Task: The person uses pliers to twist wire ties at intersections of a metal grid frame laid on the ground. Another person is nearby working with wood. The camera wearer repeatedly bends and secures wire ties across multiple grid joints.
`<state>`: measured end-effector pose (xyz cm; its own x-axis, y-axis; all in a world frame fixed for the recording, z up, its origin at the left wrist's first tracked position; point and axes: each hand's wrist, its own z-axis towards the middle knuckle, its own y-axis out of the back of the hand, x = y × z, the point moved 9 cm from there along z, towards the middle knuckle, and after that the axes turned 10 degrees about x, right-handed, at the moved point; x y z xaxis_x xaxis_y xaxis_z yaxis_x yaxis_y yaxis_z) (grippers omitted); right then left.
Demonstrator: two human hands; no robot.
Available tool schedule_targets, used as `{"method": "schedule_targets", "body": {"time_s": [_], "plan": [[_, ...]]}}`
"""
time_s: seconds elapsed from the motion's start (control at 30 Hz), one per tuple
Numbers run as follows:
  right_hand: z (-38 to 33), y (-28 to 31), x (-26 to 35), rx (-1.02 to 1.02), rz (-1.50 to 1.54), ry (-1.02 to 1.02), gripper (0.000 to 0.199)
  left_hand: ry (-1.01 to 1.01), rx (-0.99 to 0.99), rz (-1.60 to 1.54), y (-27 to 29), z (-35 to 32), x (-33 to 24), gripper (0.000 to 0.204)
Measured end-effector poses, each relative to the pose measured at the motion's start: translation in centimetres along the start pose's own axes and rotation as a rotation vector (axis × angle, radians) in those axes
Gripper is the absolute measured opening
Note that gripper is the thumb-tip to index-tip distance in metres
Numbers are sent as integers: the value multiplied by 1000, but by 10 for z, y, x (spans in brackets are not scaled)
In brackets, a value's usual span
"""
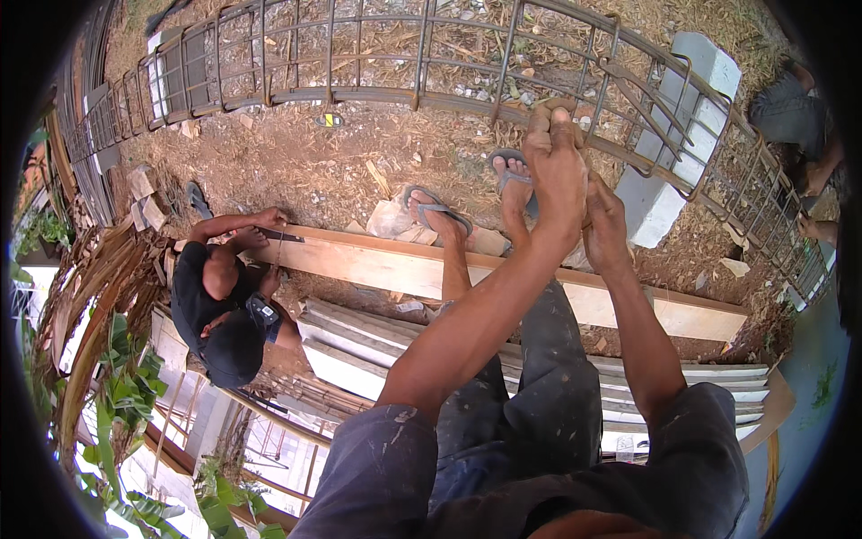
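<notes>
A long rebar cage (420, 56) of rods and square stirrups runs across the far side. My left hand (554, 154) is closed, its thumb and curled fingertips at the cage's near lower rod. Just below and to the right, my right hand (607, 220) is closed beside the left wrist, its fingers bent. Whatever either hand pinches is too small or hidden to make out. To the right of my hands, pincers (648, 101) with two splayed handles rest on the cage.
White-topped blocks (687, 117) stand under the cage. A long wooden plank (368, 260) lies behind my sandalled feet, near stacked boards (359, 346). A crouching person in a black cap (232, 349) works at the plank's left end. Another person (795, 117) is at the far right.
</notes>
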<state>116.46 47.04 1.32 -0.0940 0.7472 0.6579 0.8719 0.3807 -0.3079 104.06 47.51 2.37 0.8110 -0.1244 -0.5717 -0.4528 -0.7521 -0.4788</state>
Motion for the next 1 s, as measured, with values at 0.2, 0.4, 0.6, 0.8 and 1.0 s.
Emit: {"method": "schedule_targets", "body": {"time_s": [0.2, 0.4, 0.6, 0.8, 1.0], "plan": [[28, -66, 25, -158, -600, 126, 24, 31, -80, 464, 101, 29, -38, 33], [117, -124, 53, -33, -1280, -93, 28, -96, -194, 1160, 209, 37, -30, 38], [207, -143, -2, 350, -1420, -283, 25, -163, -228, 1226, 192, 70, -17, 31], [175, -134, -2, 89, -1170, -258, 22, 149, -307, 1211, 223, 43, -47, 24], [167, -168, -15, -67, -1151, -71, 27, 80, -67, 1083, 242, 40, -62, 25]]}}
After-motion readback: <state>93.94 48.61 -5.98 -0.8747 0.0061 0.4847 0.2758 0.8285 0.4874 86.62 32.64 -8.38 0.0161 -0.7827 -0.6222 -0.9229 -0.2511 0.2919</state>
